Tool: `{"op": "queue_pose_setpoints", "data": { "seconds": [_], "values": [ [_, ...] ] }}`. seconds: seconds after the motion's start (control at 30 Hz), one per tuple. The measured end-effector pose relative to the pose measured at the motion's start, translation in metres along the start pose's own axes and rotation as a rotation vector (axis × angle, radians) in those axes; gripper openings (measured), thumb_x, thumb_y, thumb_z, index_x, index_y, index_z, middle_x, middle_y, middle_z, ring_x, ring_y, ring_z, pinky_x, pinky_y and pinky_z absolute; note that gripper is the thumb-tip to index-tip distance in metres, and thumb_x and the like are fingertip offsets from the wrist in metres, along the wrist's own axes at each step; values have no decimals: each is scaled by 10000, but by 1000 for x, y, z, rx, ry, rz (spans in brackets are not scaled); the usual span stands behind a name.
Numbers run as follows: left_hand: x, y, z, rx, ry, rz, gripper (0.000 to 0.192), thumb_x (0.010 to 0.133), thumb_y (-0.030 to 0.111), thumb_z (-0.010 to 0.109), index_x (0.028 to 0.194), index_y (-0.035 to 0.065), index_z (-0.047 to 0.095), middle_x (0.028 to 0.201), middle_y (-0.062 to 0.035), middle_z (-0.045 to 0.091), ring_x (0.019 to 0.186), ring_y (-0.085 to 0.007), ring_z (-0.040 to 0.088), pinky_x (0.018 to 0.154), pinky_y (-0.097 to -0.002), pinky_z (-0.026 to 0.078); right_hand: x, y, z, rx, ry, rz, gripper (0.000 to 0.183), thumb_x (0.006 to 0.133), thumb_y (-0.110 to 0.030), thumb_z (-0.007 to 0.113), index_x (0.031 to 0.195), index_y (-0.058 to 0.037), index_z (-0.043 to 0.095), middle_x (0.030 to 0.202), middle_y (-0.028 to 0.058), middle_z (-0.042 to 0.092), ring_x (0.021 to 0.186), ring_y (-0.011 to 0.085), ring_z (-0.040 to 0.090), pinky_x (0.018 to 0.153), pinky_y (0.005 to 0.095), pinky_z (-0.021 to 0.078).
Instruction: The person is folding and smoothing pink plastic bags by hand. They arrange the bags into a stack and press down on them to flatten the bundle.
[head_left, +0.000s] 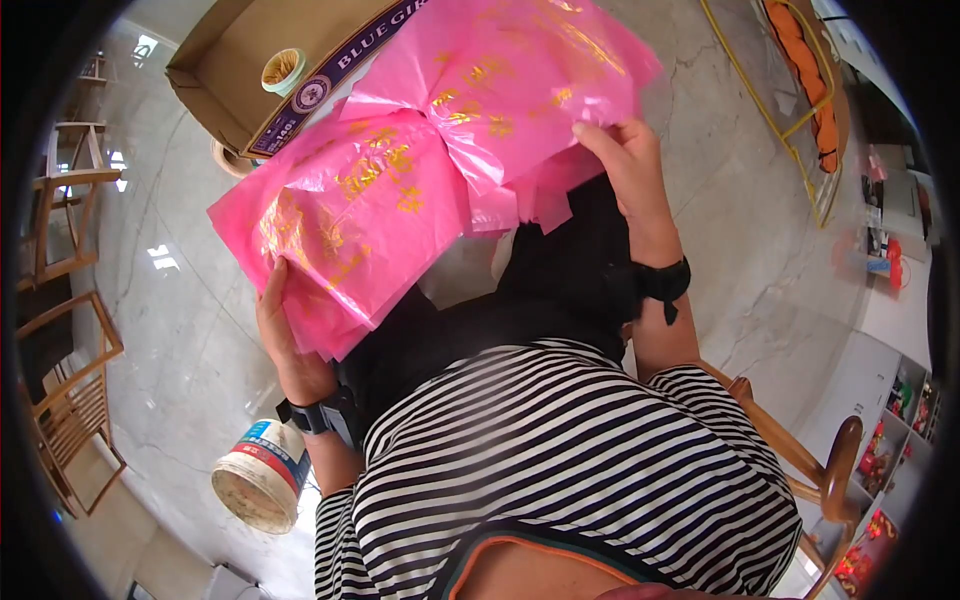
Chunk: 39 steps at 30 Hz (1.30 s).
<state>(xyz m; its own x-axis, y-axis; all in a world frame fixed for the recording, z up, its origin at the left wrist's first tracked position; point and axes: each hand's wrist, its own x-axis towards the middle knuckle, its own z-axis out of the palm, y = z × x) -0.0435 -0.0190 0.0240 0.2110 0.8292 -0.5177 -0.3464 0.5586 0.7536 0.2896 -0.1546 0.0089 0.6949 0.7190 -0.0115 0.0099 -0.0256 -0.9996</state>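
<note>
A sheaf of pink plastic film (382, 202) with shiny gold printed characters spreads over my lap, gathered at its middle like a bow. My left hand (289, 337) grips its lower left edge, the thumb on top and the fingers hidden beneath. At the right side, my right hand (626, 161) pinches the other half between thumb and fingers. Several loose layers and strips hang from the film's lower middle. Just beyond it stands an open cardboard box (225, 90) with a purple printed side, partly covered by the film.
A small pale green tub (283, 71) of thin sticks sits in the box. A white bucket (262, 472) lies to my lower left. Wooden chairs (71, 375) line the left. Yellow tubing with an orange cover (802, 82) stands upper right. A wooden armrest (840, 457) is beside me.
</note>
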Motion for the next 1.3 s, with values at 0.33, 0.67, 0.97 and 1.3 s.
{"op": "queue_pose_setpoints", "data": {
  "seconds": [0.33,0.67,0.97,1.3],
  "values": [
    [17,0,-15,210,35,10,369,945,169,557,1259,-20,512,1228,-146,561,1051,-211,598,867,-315,501,3,-11,8,-89,109,-123,185,764,-100,730,886,10,643,749,-5,637,648,59,573,557,231,446],
    [14,25,11,678,173,856,528,899,95,640,1358,-7,400,1394,-156,398,1254,-214,419,1029,-349,377,-11,-24,11,-160,-100,-170,212,837,-54,710,1020,20,635,900,37,662,783,78,620,692,229,511],
    [-9,2,122,951,-619,941,378,729,107,807,1037,23,605,1084,-71,639,1008,-163,594,856,-321,488,-13,-52,46,-121,-209,-285,194,787,-154,737,876,4,666,762,88,679,675,127,647,623,265,508],
    [25,-29,139,559,-624,613,101,882,49,671,935,12,593,927,-50,656,844,-104,607,778,-245,486,8,-29,-14,-818,477,-677,384,723,-362,790,910,-55,655,841,76,663,709,254,645,642,348,514]
  ]
}}
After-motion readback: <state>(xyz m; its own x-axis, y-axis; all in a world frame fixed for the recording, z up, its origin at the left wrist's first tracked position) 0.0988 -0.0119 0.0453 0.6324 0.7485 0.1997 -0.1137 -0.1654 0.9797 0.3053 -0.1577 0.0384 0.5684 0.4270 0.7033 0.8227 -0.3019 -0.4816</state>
